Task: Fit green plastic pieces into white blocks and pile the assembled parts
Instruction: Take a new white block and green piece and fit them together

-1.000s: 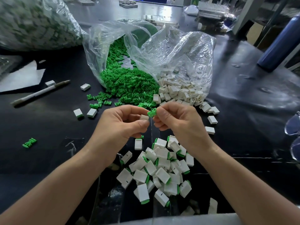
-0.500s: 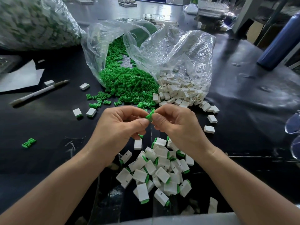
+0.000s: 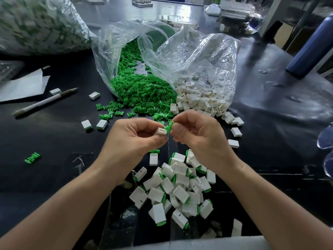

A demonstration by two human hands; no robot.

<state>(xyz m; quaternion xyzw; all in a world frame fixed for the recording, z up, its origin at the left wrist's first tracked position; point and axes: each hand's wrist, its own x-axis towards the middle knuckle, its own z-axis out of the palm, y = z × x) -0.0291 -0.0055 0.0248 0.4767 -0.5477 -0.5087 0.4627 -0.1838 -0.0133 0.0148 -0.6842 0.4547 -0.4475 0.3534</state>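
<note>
Green plastic piece [image 3: 169,127] sits pinched between the thumb and fingertips of the right hand [image 3: 198,136], held just beside the open mouth of a white block [image 3: 161,131] that the left hand [image 3: 134,141] grips between thumb and forefinger. The piece's tip looks to be at the block's opening, though I cannot tell if it has gone in. Both hands are curled closed around their parts, raised a little above the black tabletop [image 3: 54,141].

Nearer the person, below the wrists, lies a pile of assembled blocks [image 3: 176,190], white bodies with green ends showing. Just beyond the hands, a clear plastic bag [image 3: 126,44] spills a heap of loose green pieces [image 3: 142,94] onto the tabletop, and a second clear bag [image 3: 203,56] to its right spills empty white blocks [image 3: 200,101]. A few strays lie scattered: two assembled blocks at the left [image 3: 94,125], a lone green piece [image 3: 32,157] farther left, white blocks at the right [image 3: 233,143].

A pen [image 3: 45,101] lies at the far left beside a sheet of white paper [image 3: 23,85]. A large filled bag [image 3: 39,24] sits at the far left, and a blue bottle [image 3: 311,47] stands at the far right.
</note>
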